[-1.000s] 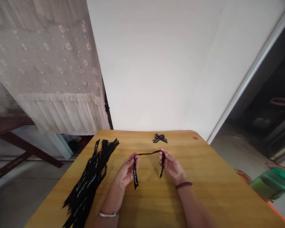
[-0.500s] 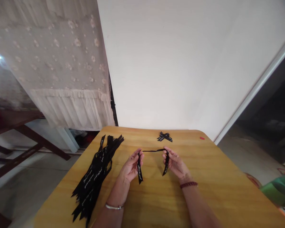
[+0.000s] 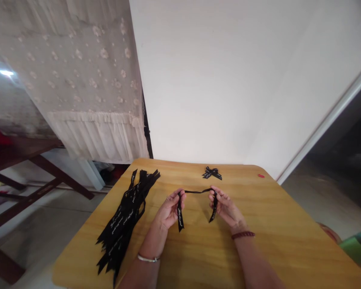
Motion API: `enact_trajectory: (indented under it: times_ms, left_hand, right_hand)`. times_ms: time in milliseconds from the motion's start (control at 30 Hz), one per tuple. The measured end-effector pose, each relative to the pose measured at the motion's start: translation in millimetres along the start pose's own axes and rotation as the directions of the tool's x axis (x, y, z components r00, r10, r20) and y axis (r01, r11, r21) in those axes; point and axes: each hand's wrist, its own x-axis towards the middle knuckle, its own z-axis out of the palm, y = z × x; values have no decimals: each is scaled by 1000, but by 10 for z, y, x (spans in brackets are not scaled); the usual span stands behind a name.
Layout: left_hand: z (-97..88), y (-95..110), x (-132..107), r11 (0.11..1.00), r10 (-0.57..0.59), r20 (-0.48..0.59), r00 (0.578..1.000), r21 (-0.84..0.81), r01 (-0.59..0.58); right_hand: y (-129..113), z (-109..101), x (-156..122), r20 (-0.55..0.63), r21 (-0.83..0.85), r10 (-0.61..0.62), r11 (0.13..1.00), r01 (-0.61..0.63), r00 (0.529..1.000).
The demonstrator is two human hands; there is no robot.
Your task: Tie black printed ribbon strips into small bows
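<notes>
A black ribbon [image 3: 180, 214] with white lettering stretches between my two hands above the table, its middle sagging slightly and both ends hanging down. My left hand [image 3: 170, 208] pinches it near one end between thumb and fingers. Near the other end, my right hand [image 3: 225, 206] holds it in the same kind of pinch. Left of my left hand lies a pile of black ribbons [image 3: 124, 218], lettered in white and cut at a slant or notch at their ends. Beyond my right hand rests a black ribbon bow [image 3: 212, 173].
Everything lies on a wooden table [image 3: 273, 241] with rounded corners, set against a white wall [image 3: 216, 80]. A small red object [image 3: 261, 176] is near its far right corner. Left of the table are a lace curtain [image 3: 98, 88] and a dark wooden stand [image 3: 47, 164]; something green [image 3: 357, 247] is at right.
The view has shifted slightly, so everything appears a little further right. Both hands keep their pinch on the ribbon, whose middle now dips a bit more near my right hand.
</notes>
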Motion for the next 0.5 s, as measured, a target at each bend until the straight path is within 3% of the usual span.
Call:
enact_trajectory:
  times_ms: [500]
  left_hand:
    - [6,-21,48,998,66,-110,992,22,-64]
  right_hand:
    - [44,15,37,-28,-8,12,1000,-12,1000]
